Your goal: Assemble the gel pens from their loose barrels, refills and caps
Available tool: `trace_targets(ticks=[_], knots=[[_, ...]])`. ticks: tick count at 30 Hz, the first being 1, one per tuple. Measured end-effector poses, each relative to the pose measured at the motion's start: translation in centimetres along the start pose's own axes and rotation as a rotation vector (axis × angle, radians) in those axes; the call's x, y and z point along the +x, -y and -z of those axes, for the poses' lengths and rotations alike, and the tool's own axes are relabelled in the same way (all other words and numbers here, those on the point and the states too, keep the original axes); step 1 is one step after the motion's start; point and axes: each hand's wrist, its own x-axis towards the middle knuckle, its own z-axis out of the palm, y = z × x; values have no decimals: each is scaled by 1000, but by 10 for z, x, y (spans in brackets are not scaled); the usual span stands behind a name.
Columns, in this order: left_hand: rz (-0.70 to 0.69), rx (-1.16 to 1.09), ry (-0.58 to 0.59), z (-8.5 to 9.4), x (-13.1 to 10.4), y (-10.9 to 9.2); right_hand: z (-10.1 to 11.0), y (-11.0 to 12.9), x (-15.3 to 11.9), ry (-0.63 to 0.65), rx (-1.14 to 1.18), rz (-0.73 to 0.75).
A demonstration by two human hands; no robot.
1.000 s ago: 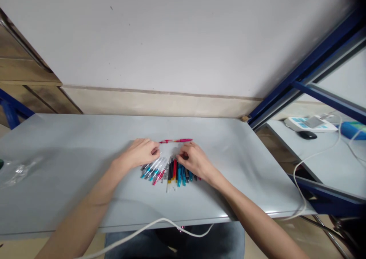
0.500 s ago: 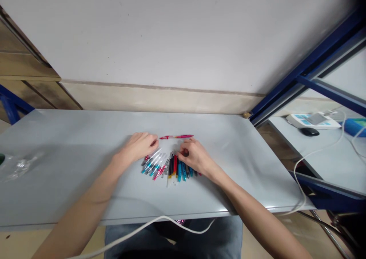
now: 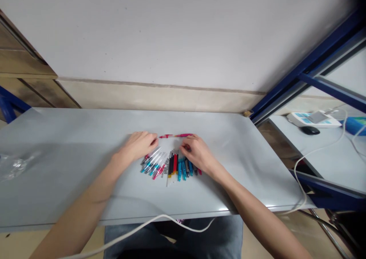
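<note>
My left hand (image 3: 140, 144) rests on the table with its fingers curled in, just above the clear pen barrels (image 3: 156, 162) with blue, grey and red ends. Whatever its fingers may hold is hidden. My right hand (image 3: 198, 152) is bent into a pinch over the blue and dark grip barrels (image 3: 183, 169), and its contents cannot be made out. Between the two groups lie pen refills (image 3: 174, 162) in black and red. Beyond the hands are a red pen part (image 3: 166, 136) and a pink pen barrel (image 3: 184, 135), lying in a line.
A clear plastic bag (image 3: 17, 167) lies on the table's left side. The white cable (image 3: 143, 227) crosses in front of the table edge. On a side table at right are a white device (image 3: 313, 120) and a black mouse (image 3: 310, 130). A blue frame (image 3: 305, 47) rises at right.
My right hand has shifted slightly up and away from the grip barrels, toward the pink barrel. My left hand has stayed almost still.
</note>
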Motion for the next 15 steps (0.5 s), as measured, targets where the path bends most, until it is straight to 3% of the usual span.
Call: trace_targets(ticks=[6, 15], knots=[[-4, 0, 5, -2, 1, 0, 9, 2, -1, 64, 85, -15], [2, 12, 10, -2, 1, 0, 2, 1, -2, 82, 43, -31]])
